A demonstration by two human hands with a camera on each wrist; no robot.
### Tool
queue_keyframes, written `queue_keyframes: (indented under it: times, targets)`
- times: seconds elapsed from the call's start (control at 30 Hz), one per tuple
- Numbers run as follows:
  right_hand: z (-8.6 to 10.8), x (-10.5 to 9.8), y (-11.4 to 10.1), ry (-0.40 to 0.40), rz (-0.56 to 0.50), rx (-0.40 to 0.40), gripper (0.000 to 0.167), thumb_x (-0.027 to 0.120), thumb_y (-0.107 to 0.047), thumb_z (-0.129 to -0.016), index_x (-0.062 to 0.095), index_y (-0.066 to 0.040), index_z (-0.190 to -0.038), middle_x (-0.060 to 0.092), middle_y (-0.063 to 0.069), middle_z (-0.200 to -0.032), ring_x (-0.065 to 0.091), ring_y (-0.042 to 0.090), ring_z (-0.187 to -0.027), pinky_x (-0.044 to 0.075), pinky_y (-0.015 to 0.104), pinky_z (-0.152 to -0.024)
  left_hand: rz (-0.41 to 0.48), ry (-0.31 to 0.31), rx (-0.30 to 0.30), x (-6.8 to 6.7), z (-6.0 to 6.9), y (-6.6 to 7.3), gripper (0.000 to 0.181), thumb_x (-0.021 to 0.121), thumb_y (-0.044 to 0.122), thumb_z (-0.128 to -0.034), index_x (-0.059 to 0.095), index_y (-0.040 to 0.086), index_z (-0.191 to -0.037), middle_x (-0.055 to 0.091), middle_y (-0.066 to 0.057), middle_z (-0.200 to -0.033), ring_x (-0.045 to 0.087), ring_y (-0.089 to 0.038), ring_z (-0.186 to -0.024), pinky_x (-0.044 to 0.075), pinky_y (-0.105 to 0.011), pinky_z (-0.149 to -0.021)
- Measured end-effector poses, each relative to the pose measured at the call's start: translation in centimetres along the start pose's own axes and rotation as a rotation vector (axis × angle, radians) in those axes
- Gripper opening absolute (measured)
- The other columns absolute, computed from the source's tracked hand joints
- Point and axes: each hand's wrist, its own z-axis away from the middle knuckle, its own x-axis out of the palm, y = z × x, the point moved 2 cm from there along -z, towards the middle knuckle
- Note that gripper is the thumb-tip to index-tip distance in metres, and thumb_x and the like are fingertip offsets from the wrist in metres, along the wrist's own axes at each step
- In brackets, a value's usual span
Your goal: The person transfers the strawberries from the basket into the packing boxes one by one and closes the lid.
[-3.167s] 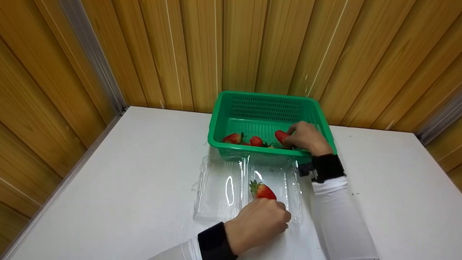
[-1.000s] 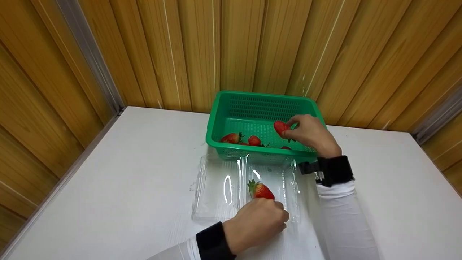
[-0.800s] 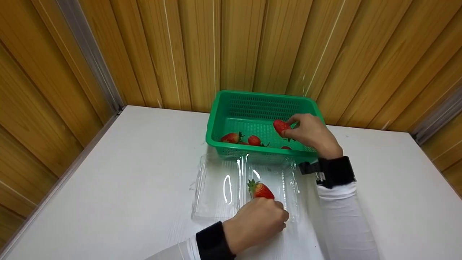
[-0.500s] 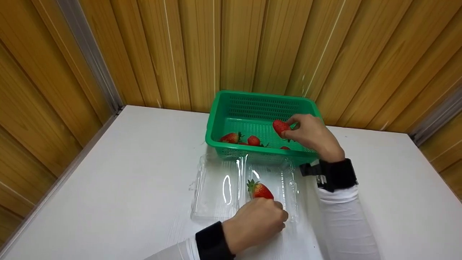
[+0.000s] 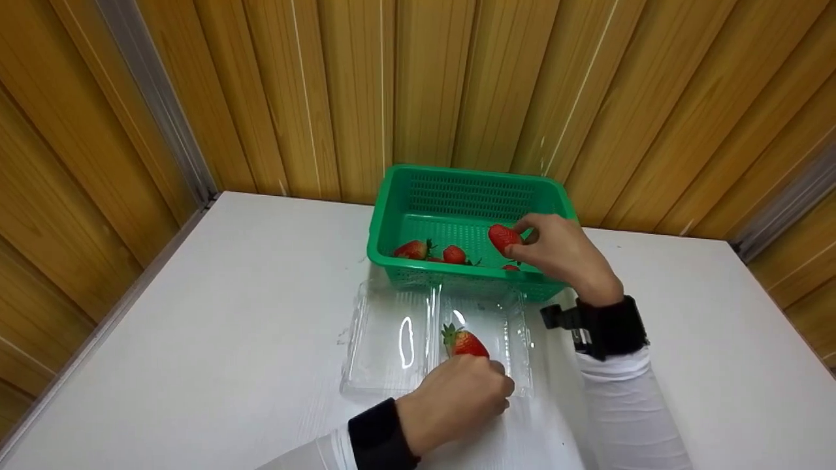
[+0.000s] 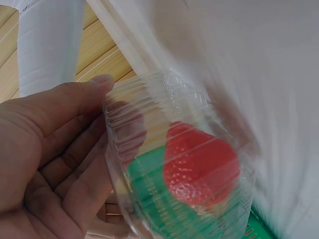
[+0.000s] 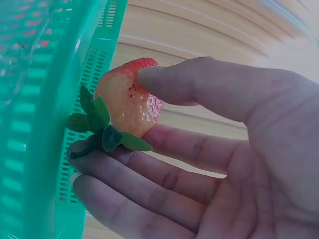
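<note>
My right hand (image 5: 565,251) pinches a strawberry (image 5: 503,239) above the right part of the green basket (image 5: 457,269). In the right wrist view, thumb and fingers hold that strawberry (image 7: 132,94), its leaves toward the basket wall. My left hand (image 5: 457,399) is at the near edge of a transparent open container (image 5: 385,339). The left wrist view shows my left hand (image 6: 60,159) gripping the container's ribbed side (image 6: 144,99) between thumb and fingers. One strawberry (image 5: 469,344) lies in the container's right half, its lower end hidden behind the left hand in the head view.
Several strawberries (image 5: 454,254) lie along the near side inside the basket, at its left and middle. The basket stands on a white table (image 5: 261,294) behind the container, close to a wood-patterned wall (image 5: 424,85). A black strap (image 5: 614,326) circles the right wrist.
Compared with the earliest frame, my right hand has raised the strawberry from near the basket's front edge. Lately it has lowered slightly. The left hand keeps its place on the container.
</note>
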Motion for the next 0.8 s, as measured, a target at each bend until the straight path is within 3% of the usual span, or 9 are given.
queue_keyframes:
  times: [0.5,0.8]
  targets:
    - [1.3,0.3,-1.2,-0.001,0.037,-0.036,0.040,0.079,-0.021,-0.097,0.069,0.005,-0.126,0.076,0.019,-0.103,0.072,0.032,-0.093,0.056,0.039,-0.073,0.038,-0.019,-0.029,0.2,-0.5,-0.2,0.006,0.086,0.024,-0.0913,0.082,0.021,-0.089,0.069,0.008,-0.074,0.061,-0.005,-0.061,0.050,-0.017,-0.061]
    - [2.4,1.0,-2.7,0.015,0.063,-0.124,0.031,0.079,-0.015,-0.095,0.072,0.003,-0.118,0.077,0.016,-0.097,0.072,0.030,-0.089,0.057,0.044,-0.075,0.038,-0.015,-0.028,-0.2,-0.6,-0.1,0.008,0.086,0.021,-0.0905,0.081,0.021,-0.085,0.067,0.009,-0.072,0.062,-0.005,-0.062,0.048,-0.018,-0.059]
